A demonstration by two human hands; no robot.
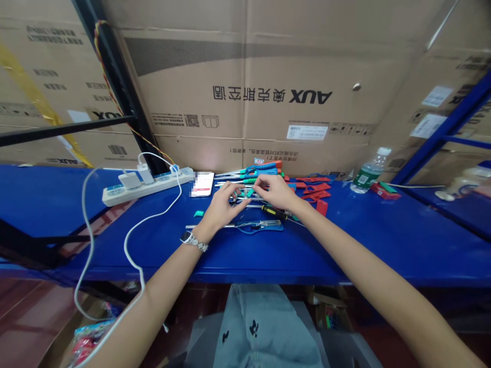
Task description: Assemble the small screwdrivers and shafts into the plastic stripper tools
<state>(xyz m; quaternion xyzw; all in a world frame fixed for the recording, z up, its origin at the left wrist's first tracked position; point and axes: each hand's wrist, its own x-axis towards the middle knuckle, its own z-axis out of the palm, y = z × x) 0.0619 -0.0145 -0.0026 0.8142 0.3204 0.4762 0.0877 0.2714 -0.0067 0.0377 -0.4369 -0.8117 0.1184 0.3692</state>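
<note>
Above the tabletop, my right hand (274,190) pinches a small green plastic piece (250,192) between thumb and fingertips. Close beside it, my left hand (222,207) is curled with thumb and fingers drawn together; what sits in its grip is too small to make out. A blue long-neck lighter (264,225) with a metal tube lies in front of my hands, its inner parts showing. Under my right hand rests a black and yellow screwdriver (274,211). Another green piece (198,213) lies left of my left wrist.
Behind my hands lie several blue lighters (264,167) and red lighter parts (316,191). A phone (203,184) and a white power strip (161,183) with a trailing cable are on the left. At right stands a water bottle (370,173). Large cardboard boxes (268,61) form the back.
</note>
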